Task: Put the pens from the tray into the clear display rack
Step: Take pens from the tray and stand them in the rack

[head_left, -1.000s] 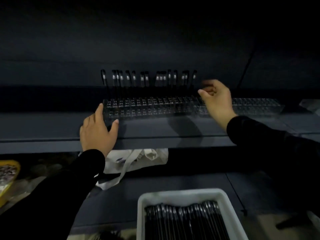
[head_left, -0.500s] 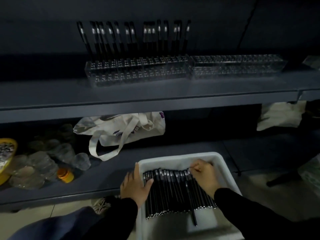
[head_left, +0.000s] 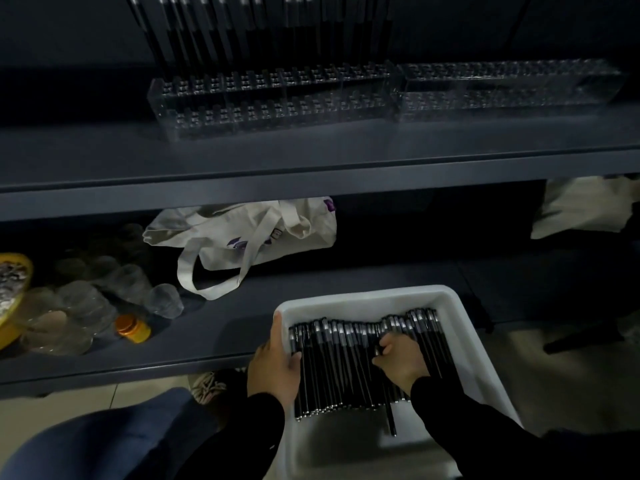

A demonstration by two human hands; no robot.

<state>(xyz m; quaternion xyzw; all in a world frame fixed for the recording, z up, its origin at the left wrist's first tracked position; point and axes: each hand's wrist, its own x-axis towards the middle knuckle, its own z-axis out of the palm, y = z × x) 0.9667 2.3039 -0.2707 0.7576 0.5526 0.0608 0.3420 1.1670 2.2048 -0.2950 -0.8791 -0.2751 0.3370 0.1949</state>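
One white tray [head_left: 464, 327] sits low at six o'clock, and it is packed: a single tight row of black pens [head_left: 332, 368], too many and too dim to count exactly, well over twenty. One stray pen [head_left: 390, 419] sticks out below the row at its near end. Two clear racks stand end to end on the upper shelf [head_left: 242, 161]: the left rack [head_left: 270, 102] at twelve o'clock already carries a rank of upright pens [head_left: 263, 32], roughly fifteen, their tops cut off by the frame edge; the right rack [head_left: 502, 88] at one o'clock holds none that show.

Two hands are in play. The left hand [head_left: 275, 367] clasps the tray's left wall, thumb hooked inside against the outermost pen. The right hand [head_left: 401, 358] is curled down onto the middle of the row, fingers digging among the barrels; whether it has one pinched cannot be told.

Against half a second ago, the right hand has slid from the row's far end toward its middle, and the view has dropped, pushing the racks higher.

The tray pens lie flat, long axes running twelve to six, silver-banded ends toward twelve. The racked pens stand near vertical, fanning slightly.

Also one cloth bag [head_left: 249, 237] and one orange-capped bottle [head_left: 133, 328] on the lower shelf.
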